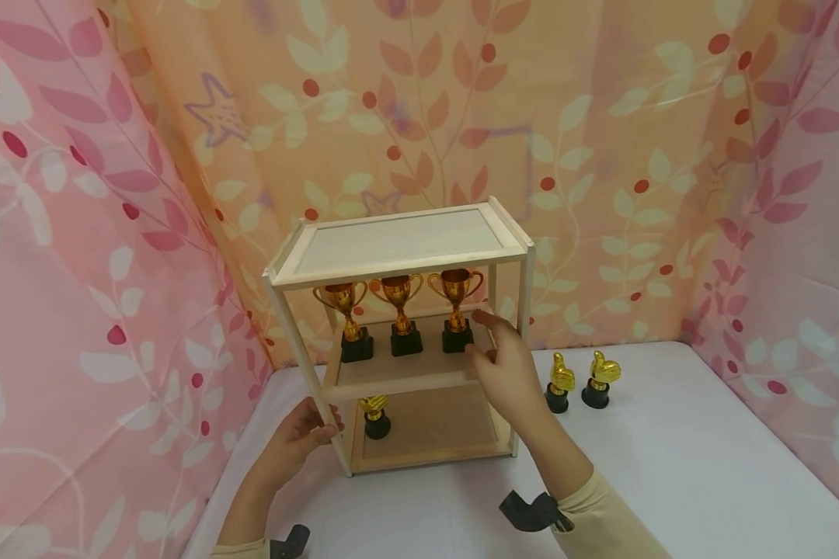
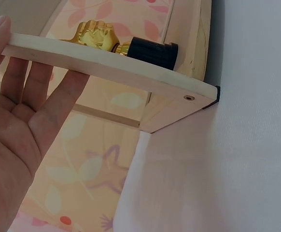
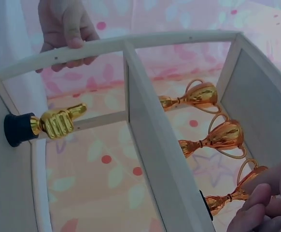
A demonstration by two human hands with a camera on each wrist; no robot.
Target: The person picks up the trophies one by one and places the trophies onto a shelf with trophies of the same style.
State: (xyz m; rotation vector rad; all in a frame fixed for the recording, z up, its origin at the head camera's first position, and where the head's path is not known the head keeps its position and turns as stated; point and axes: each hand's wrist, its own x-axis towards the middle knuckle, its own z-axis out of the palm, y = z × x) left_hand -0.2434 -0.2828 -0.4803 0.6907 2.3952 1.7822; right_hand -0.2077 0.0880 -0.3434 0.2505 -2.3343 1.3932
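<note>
Left hand (image 1: 301, 439) clamped on left post (image 1: 297, 345) of shelf (image 1: 398, 241); right hand (image 1: 506, 369), fingers parted, beside shelf's rightmost cup (image 1: 457, 318); sideways brush could topple it.

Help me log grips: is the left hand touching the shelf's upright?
Touching: in the left wrist view, the left hand grips the upright between thumb and fingers.

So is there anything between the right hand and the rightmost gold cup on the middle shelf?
Nothing visible stands between them: the right hand is at the open front of the rack, its fingers close beside the rightmost gold cup. Whether they touch it is hard to tell.
</note>
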